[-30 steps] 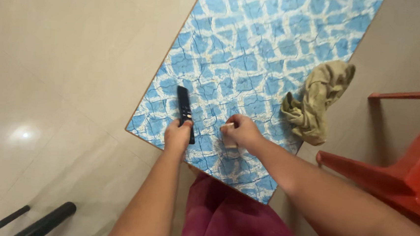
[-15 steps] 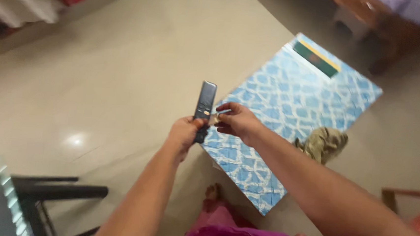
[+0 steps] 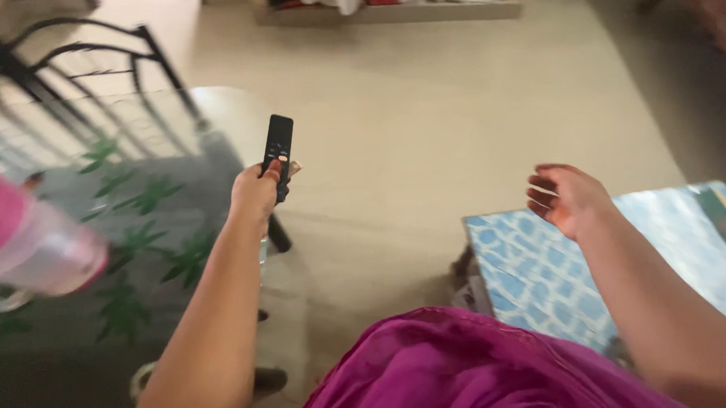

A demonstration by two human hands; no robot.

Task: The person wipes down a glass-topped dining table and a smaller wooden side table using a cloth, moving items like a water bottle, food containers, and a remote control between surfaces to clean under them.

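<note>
Above the glass table [image 3: 173,114], the left hand [image 3: 255,195] grips a black remote [image 3: 277,154] upright; the right hand [image 3: 564,197] hangs open, empty, over the blue table [image 3: 536,280].

Single head-worn cam, looks forward and down over the wearer's magenta lap [image 3: 486,392] toward the beige floor [image 3: 438,107]. Near range: both forearms fill the lower frame, left hand [image 3: 255,192] centre-left, right hand [image 3: 564,197] centre-right. Glass table [image 3: 124,204] at left edge, blue patterned table [image 3: 545,276] at right; no second view to overlap.
</note>
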